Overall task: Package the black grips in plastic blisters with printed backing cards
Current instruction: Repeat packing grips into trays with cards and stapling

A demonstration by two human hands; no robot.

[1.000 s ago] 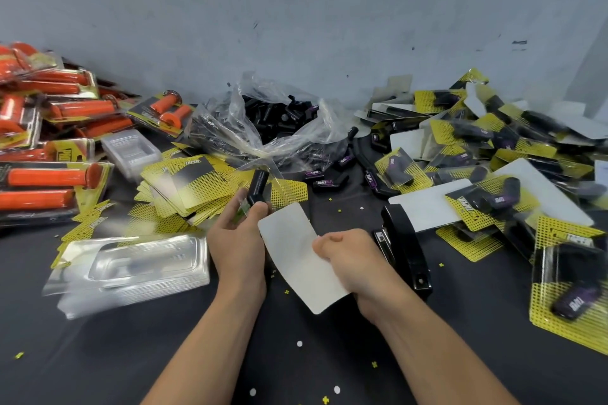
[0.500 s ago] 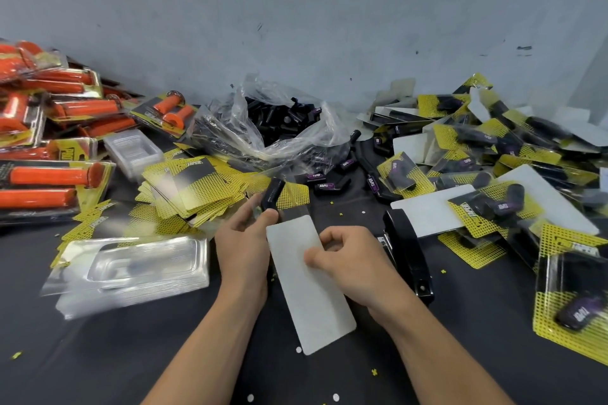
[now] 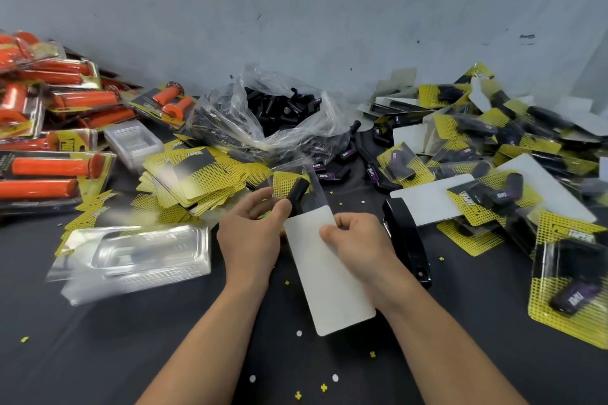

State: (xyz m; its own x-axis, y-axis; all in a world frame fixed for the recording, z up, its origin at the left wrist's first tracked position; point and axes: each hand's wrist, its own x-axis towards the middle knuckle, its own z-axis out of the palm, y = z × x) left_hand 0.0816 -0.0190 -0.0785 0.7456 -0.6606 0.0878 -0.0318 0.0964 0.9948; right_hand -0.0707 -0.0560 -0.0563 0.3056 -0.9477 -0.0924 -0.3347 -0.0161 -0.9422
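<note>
1. Black grip [image 3: 297, 191]: held above the table, its lower end grasped between thumb and fingers of the left hand [image 3: 252, 240] (clear plastic around it is blurred).
2. Backing card [image 3: 329, 276]: white side up, pinched near its top by the right hand [image 3: 360, 242]; its top edge is against the grip.
3. Writing: "TAPER" legible on the yellow card stack [image 3: 197, 174] and the loose grips [image 3: 325, 175].
4. Black stapler [image 3: 408, 240]: just right of the right hand.

Blurred blister stack [image 3: 131, 256]; orange packs [image 3: 23, 174] partly beyond left edge.

Left hand [image 3: 250, 238], right hand [image 3: 362, 242] close together, both pinching.
</note>
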